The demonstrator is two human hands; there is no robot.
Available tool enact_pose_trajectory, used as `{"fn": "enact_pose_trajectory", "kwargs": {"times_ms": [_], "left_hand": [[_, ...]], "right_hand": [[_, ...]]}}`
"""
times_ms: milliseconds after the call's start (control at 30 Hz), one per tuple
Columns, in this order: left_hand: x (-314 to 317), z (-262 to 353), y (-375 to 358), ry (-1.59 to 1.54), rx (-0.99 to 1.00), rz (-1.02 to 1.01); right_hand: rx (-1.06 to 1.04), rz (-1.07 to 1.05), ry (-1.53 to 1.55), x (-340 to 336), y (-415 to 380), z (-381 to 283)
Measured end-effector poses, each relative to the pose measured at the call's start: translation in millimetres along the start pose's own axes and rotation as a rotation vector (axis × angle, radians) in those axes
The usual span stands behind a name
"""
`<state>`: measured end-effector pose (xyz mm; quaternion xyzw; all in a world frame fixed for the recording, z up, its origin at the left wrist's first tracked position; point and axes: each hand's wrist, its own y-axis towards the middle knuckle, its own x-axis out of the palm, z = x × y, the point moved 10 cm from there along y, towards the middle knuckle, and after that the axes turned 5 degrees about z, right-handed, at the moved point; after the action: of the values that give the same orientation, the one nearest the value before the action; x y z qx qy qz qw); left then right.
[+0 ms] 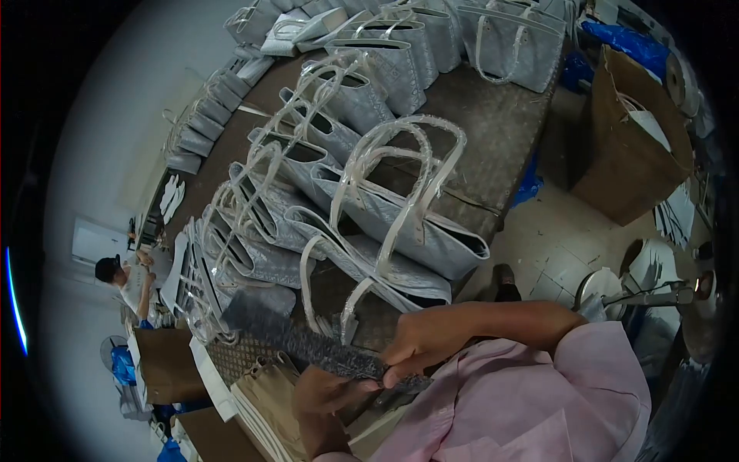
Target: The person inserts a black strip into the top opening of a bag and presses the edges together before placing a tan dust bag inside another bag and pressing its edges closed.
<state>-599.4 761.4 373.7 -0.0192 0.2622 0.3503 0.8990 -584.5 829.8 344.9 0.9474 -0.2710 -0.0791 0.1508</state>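
A long dark grey strip with a speckled surface (296, 343) stretches from my hands over the near end of the table, its far end blurred. My right hand (422, 345) is closed on its near end, fingers bent and thumb down. Right beside it, my left hand (329, 391) grips the same end from below, the two hands' fingertips almost meeting. Just beyond the strip stand silvery-grey handbags with pale, plastic-wrapped handles, the nearest handbag (377, 269) tilted. Folded tan material (269, 389) lies under my left hand.
More grey handbags (369, 61) line the dark table (493, 123) to its far end. An open cardboard box (616, 169) stands on the floor at right, near a metal-armed machine (647, 296). Another person (135, 281) works at far left, behind brown cartons (173, 366).
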Motion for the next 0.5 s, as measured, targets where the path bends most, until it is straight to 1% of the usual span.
{"fn": "enact_pose_trajectory", "kwargs": {"times_ms": [67, 133, 200, 233, 267, 300, 333, 400, 433, 500], "left_hand": [[-9, -4, 1, -0.465, 0.078, -0.015], [-48, 0, -13, -0.597, 0.267, 0.287], [-60, 5, -11, -0.314, 0.173, 0.7], [-48, 9, 7, -0.379, 0.131, 0.771], [-36, 10, 29, -0.447, 0.086, 0.839], [-32, 7, 43, -0.229, 0.006, 0.941], [-30, 4, 56, -0.008, -0.083, 1.021], [4, -12, 115, -0.499, -0.303, 0.829], [17, -22, 130, -0.389, -0.425, 0.803], [50, -36, 162, -0.178, -0.681, 0.701]], "right_hand": [[-0.143, 0.164, -0.033, -68, -53, -38], [-0.274, 0.635, 0.273, -155, -130, -52], [-0.198, 0.92, 0.311, -201, -175, -42], [-0.183, 0.857, 0.323, -213, -183, -36], [-0.14, 0.882, 0.37, -229, -196, -15], [-0.091, 0.914, 0.42, -241, -208, 10], [-0.073, 0.87, 0.441, -246, -214, 36], [-0.054, 0.814, 0.828, -254, -217, 95], [-0.037, 0.787, 0.844, -251, -211, 105], [0.428, 0.858, 0.385, -236, -203, 139]]}}
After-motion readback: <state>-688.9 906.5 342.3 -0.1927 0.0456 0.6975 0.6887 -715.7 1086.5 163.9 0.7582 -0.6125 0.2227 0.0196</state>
